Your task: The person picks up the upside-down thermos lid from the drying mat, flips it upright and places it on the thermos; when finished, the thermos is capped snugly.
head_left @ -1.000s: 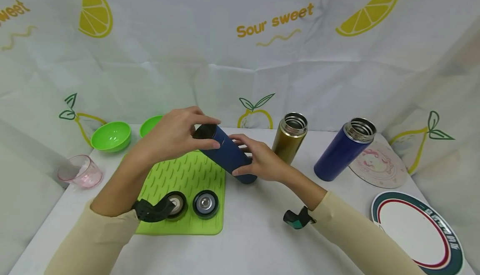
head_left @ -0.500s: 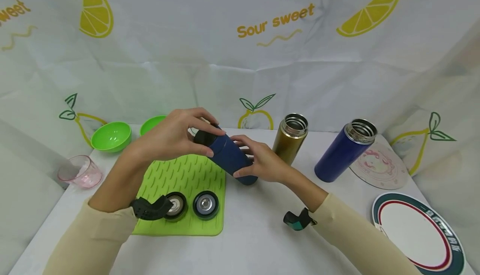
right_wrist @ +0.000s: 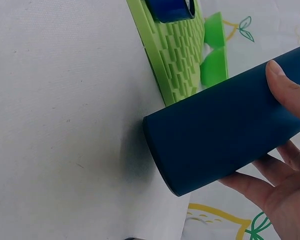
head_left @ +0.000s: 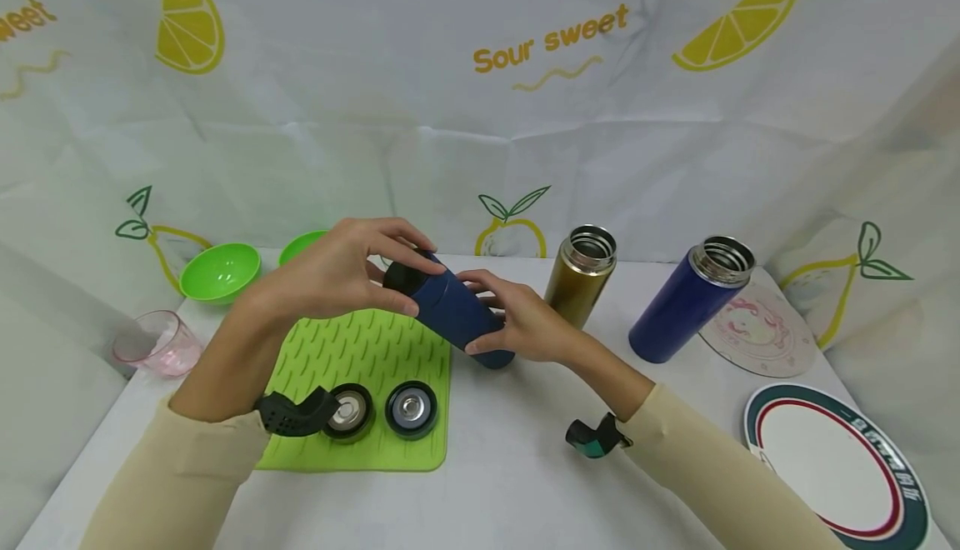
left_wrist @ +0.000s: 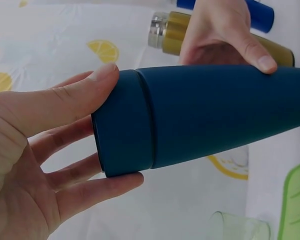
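Observation:
A dark blue bottle (head_left: pixel 463 317) is held tilted above the table, its black-topped lid (head_left: pixel 405 277) leaning to the left. My left hand (head_left: pixel 341 271) grips the lid from its end, the thumb (left_wrist: pixel 97 82) on one side and the fingers around the other. A thin seam separates lid and body in the left wrist view. My right hand (head_left: pixel 521 318) holds the body near its base, with the thumb on the near side. A gold bottle (head_left: pixel 581 275) without a lid stands just behind the right hand.
Two round lids, one (head_left: pixel 348 412) beside the other (head_left: pixel 411 409), lie on a green mat (head_left: pixel 375 350). A lidless blue bottle (head_left: pixel 686 300) stands right of the gold one. Round boards (head_left: pixel 825 467) lie at right. Green bowls (head_left: pixel 221 273) and a pink glass (head_left: pixel 161 346) are at left.
My left hand's fingers have shifted around the lid, with the wrist moving slightly left. The right hand keeps the blue bottle almost still.

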Motion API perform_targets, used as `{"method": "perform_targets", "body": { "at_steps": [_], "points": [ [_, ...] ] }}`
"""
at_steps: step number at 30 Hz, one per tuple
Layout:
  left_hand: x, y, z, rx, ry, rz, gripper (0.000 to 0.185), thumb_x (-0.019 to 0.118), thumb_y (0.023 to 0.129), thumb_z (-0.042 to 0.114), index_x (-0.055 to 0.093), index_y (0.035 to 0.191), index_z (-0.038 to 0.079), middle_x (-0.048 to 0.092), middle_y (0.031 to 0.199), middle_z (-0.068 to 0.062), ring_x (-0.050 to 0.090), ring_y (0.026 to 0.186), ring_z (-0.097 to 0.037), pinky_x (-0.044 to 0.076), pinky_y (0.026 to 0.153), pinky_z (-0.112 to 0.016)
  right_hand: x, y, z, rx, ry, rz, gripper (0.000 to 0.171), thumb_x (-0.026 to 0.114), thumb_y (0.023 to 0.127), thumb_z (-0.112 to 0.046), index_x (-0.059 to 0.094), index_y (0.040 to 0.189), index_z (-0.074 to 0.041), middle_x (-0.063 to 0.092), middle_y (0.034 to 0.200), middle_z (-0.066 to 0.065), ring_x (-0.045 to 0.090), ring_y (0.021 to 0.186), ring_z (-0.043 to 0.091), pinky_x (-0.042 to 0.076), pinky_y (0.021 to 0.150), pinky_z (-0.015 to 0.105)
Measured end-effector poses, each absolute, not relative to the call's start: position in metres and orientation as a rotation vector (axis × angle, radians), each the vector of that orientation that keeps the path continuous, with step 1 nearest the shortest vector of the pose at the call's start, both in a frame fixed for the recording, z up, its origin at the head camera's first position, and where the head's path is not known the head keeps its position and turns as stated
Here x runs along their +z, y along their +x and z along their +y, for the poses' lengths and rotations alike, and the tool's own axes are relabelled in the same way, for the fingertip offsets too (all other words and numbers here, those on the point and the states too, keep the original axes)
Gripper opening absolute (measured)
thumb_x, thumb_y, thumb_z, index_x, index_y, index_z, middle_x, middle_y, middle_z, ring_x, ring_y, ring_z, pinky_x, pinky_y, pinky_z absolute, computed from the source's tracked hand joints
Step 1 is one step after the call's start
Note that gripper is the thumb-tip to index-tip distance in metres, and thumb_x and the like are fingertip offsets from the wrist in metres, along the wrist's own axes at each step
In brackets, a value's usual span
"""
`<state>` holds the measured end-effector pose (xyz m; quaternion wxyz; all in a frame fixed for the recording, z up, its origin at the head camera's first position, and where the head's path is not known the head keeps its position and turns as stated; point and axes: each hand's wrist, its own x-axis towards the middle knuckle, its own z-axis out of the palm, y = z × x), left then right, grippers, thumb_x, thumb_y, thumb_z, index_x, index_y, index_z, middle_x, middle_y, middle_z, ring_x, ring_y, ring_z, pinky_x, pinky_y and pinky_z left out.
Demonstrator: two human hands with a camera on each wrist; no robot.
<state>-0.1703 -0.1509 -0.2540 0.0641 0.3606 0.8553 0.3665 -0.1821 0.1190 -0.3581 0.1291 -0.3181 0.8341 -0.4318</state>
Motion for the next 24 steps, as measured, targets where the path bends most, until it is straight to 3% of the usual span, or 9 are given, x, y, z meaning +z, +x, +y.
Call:
{"method": "perform_targets", "body": {
  "at_steps": [10, 17, 19, 24],
  "points": [
    [-0.256, -0.168, -0.151, 1.081, 1.049, 2.615, 0.046, 0.086, 0.082, 0.013, 0.074, 0.126, 0.018, 0.062, 0.138, -0.008, 0.06, 0.128, -0.029, 0.064, 0.086, -0.043, -0.359, -0.18, 0.119, -1.291, -0.914, 2.43, 0.087, 0.086, 0.082, -0.013, 0.039, 0.155, -0.015, 0.05, 0.155, 0.01, 0.051, 0.142, 0.036, 0.049, 0.111, 0.058],
    [-0.272, -0.169, -0.151, 1.236, 0.933, 2.61, 0.078, 0.083, 0.086, 0.025, 0.045, 0.154, 0.031, 0.046, 0.158, 0.002, 0.047, 0.143, -0.023, 0.056, 0.104, -0.052, -0.364, -0.178, 0.121, -1.401, -0.813, 2.42, 0.089, 0.085, 0.083, -0.011, 0.034, 0.156, -0.018, 0.048, 0.155, 0.014, 0.052, 0.141, 0.039, 0.049, 0.11, 0.061],
    [-0.279, -0.168, -0.154, 1.286, 0.898, 2.612, 0.081, 0.081, 0.088, 0.027, 0.039, 0.157, 0.034, 0.042, 0.161, 0.004, 0.046, 0.144, -0.023, 0.052, 0.108, -0.054, -0.366, -0.178, 0.12, -1.448, -0.771, 2.418, 0.091, 0.085, 0.083, -0.01, 0.033, 0.156, -0.019, 0.047, 0.155, 0.015, 0.052, 0.141, 0.04, 0.05, 0.109, 0.061],
    [-0.299, -0.158, -0.17, 1.346, 0.86, 2.602, 0.078, 0.077, 0.091, 0.025, 0.038, 0.157, 0.029, 0.042, 0.161, 0.0, 0.046, 0.145, -0.028, 0.044, 0.116, -0.056, -0.373, -0.178, 0.116, -1.562, -0.697, 2.398, 0.094, 0.084, 0.082, -0.005, 0.029, 0.156, -0.019, 0.045, 0.155, 0.016, 0.053, 0.139, 0.04, 0.05, 0.107, 0.062]
  ]
}}
